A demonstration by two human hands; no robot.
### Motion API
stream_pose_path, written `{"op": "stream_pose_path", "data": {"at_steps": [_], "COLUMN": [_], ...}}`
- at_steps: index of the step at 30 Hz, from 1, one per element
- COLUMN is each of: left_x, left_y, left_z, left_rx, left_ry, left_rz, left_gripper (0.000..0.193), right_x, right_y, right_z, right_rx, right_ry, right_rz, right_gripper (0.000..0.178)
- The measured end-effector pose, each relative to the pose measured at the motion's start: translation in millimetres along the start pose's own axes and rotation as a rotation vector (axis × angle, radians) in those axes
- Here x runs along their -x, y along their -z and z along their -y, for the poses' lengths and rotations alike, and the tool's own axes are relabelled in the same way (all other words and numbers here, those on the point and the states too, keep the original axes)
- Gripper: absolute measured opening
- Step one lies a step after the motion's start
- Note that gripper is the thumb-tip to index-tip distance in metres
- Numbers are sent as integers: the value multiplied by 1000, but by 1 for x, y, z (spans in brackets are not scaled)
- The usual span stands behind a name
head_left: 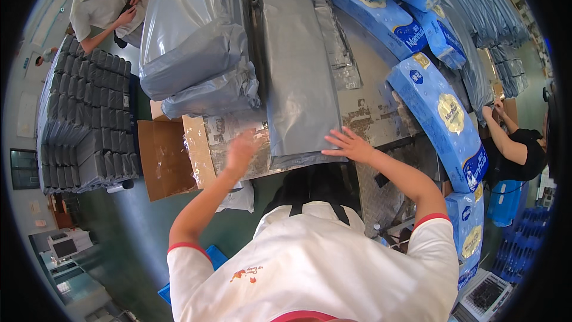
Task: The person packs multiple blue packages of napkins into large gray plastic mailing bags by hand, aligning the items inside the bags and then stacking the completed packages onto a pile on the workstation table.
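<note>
A long stack of flat grey plastic bags (pixel 301 71) lies lengthwise on the worktable (pixel 372 110), straight in front of me. My right hand (pixel 350 146) rests at its near right corner, fingers spread and touching the plastic. To the left of the stack, over the table's near edge, is my left hand (pixel 241 150); motion smears its fingers, so their shape does not show. Beyond that hand rises a bulky pile of shiny grey plastic bags (pixel 193 42).
An open cardboard box (pixel 167 158) stands at the table's left. Blue tissue packs (pixel 438 113) line the right side. A tall stack of grey bundles (pixel 89 116) is far left. One person (pixel 110 9) stands back left, another (pixel 515 149) works at the right.
</note>
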State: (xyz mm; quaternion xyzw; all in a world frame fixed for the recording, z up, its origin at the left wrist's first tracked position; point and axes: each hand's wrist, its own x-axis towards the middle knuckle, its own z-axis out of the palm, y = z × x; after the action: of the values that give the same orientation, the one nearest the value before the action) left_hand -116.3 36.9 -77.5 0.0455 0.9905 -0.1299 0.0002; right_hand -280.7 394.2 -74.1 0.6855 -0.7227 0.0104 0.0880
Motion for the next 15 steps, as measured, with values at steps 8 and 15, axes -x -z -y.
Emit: {"op": "stream_pose_path", "data": {"at_steps": [8, 15], "left_x": [-37, -34], "left_y": [-3, -28], "left_z": [-42, -5], "left_rx": [147, 1126], "left_ry": [-504, 222], "left_rz": [147, 78], "left_gripper": [47, 24], "right_x": [2, 23], "right_y": [-21, -27], "right_z": [-13, -27], "right_rx": [-184, -1215], "right_ry": [-81, -1126], "right_rz": [142, -41], "right_gripper": [28, 20]}}
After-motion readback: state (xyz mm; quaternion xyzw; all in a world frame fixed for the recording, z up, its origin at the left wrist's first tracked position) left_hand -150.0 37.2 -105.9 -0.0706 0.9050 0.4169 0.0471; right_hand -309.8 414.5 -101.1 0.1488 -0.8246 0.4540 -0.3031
